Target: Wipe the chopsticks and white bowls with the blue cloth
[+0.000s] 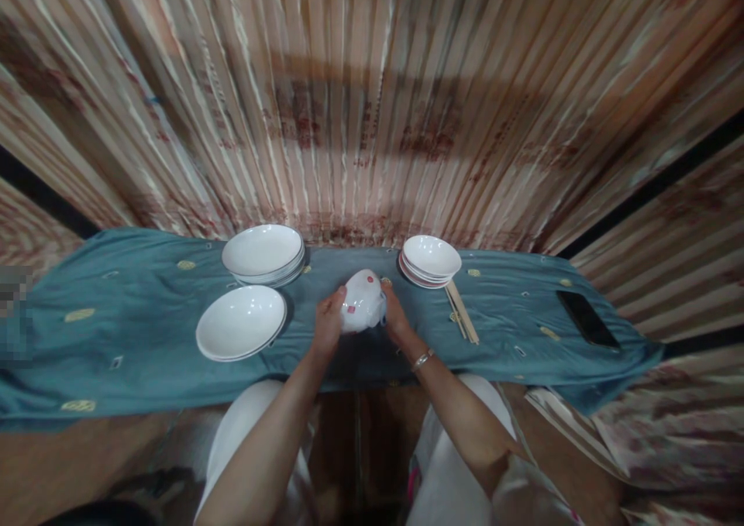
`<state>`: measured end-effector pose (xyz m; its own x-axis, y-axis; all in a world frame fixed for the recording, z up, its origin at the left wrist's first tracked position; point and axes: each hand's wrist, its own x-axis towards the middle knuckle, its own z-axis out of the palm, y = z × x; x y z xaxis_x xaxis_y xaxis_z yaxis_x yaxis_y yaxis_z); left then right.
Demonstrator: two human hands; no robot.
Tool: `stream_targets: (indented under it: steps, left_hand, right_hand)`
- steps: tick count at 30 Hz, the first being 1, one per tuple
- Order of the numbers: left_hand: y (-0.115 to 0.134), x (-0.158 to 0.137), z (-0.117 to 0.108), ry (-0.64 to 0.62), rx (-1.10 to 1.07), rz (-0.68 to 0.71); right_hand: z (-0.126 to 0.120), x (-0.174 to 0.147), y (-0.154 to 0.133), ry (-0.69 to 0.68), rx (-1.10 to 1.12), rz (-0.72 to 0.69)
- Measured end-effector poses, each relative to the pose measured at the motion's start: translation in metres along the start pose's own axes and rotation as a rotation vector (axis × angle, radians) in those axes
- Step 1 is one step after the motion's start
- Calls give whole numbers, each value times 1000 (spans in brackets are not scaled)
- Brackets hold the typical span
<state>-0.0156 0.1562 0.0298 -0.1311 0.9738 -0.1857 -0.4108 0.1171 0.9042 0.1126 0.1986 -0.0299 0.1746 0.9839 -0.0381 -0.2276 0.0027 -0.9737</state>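
Observation:
My left hand [330,321] and my right hand [395,313] hold a shiny white bowl [361,303] between them, above the near middle of the table. Small red marks show on its rounded outer side, which is turned up and toward me. Its inside is hidden, and so are some of my fingertips. Left of my left hand are two shallow stacks of white dishes: a near one [241,324] and a far one [264,253]. Beyond my right hand stands a stack of small white bowls [431,259], some with reddish sides. Wooden chopsticks [462,313] lie just in front of that stack.
A teal patterned cloth [139,317] covers the narrow table. Near its right end lies a black phone [587,319]. Pleated curtains [360,108] hang close behind the far edge. My knees [465,433] are at the near edge.

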Motion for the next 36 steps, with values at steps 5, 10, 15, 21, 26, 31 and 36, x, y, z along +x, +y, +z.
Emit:
stream_targets:
  steps: [5,10,15,21,26,31,36]
  left_hand:
    - [1,1,0,17,-98,-34]
    - [3,2,-1,54,-181,-50]
    - [12,5,1,102,-371,-144]
    - [23,9,1,239,-499,-240]
    - [31,8,-1,275,-507,-305]
    - [32,7,-2,253,-529,-312]
    - [32,8,-2,200,-563,-305]
  right_hand:
    - [10,-4,-2,-19,134,158]
    - [9,-5,-2,21,205,181]
    - [11,-9,3,56,189,166]
    - [14,-22,7,37,-29,-37]
    - [12,-40,0,10,-217,-126]
    - [13,-58,-11,-15,-443,-240]
    - [14,-71,-11,-97,-698,-422]
